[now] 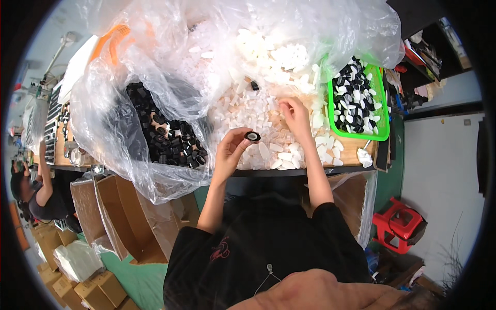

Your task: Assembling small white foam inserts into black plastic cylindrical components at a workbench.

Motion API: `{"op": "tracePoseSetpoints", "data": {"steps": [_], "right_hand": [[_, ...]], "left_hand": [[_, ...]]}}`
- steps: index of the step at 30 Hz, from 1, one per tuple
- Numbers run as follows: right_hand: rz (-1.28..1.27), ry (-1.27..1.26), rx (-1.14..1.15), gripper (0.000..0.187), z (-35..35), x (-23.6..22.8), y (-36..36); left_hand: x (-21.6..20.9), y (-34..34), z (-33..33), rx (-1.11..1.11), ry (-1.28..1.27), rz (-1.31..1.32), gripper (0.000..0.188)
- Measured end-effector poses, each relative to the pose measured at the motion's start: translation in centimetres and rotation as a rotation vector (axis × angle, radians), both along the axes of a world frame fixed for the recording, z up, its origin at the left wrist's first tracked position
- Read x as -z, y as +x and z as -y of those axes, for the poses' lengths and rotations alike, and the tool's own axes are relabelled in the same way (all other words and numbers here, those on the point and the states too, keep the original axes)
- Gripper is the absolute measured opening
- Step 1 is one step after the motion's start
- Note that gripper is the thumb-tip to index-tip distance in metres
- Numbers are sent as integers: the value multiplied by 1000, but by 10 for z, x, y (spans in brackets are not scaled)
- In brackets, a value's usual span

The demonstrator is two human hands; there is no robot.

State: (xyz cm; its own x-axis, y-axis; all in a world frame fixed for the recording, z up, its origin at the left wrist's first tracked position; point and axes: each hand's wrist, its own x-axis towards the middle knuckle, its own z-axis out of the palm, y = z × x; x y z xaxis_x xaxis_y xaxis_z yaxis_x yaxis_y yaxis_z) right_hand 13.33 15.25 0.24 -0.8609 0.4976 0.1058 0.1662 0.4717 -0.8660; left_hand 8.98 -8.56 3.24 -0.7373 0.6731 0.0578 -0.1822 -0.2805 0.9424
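My left hand (230,154) pinches a small black oval cap (252,136) with a pale centre between thumb and fingers. It hovers above the near edge of a worktable heaped with small plastic parts. To its right, my right hand (296,120) is over the pile with thumb and fingertips drawn together; whatever they hold, if anything, is too small to make out. Below and around both hands spread translucent plastic pieces (243,111). White oval pieces (289,157) lie along the front edge. A lone black part (254,85) rests farther back among the pale ones.
Left of the pile, a clear plastic bag (103,124) holds black caps (170,137). A green basket (383,98) of mixed black and white pieces stands at right. Cardboard boxes (129,217) sit under the table, a red stool (395,225) at lower right. Another person (44,196) works far left.
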Motion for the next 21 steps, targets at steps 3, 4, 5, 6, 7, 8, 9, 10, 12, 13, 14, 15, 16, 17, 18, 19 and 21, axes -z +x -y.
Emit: {"op": "tracePoseSetpoints", "data": {"steps": [3,4,5,6,7,8,9,10,12,13,14,15,16,17,18,19,21], "right_hand": [[-134,534,-31,16,1,22,-18],[-139,534,-35,16,1,27,-19],[-109,544,-56,17,5,27,-17],[-78,556,-75,18,7,27,-16],[-79,557,-78,18,7,27,-14],[-134,487,-52,18,7,22,-14],[-189,417,-23,19,7,18,-12],[-189,422,-18,19,6,12,-5],[-270,36,-92,22,23,-34,7],[-269,31,-97,22,35,-54,13],[-308,-14,-128,22,49,-72,18],[-341,-50,-146,22,54,-84,24],[-341,-45,-139,22,55,-96,28],[-405,105,-200,22,55,-102,32],[-465,254,-263,23,54,-104,35],[-463,256,-258,23,54,-103,38],[-429,271,-308,25,55,-106,41]], "left_hand": [[-4,-2,2,-33,39,37,30],[-6,-2,3,-29,24,22,31],[-8,-2,3,-27,7,11,32],[-8,-1,3,-33,8,12,32],[-8,-1,1,-72,4,-52,31],[-9,-2,-1,-108,1,-116,30],[-11,-3,-4,-105,5,-117,30],[-12,-4,-8,-114,11,-197,30],[-15,-8,-6,-141,5,-275,30],[-18,-11,-5,-161,-51,-405,30],[-18,-12,-1,-182,-112,-534,31],[-18,-11,-2,-176,-110,-526,31],[-24,-11,-4,-194,-112,-555,32],[-26,-10,-8,-210,-114,-583,33],[-28,-8,-11,-204,-111,-582,33],[-29,-5,-14,-199,-108,-509,32],[-35,-4,-15,-204,-109,-442,30]]}}
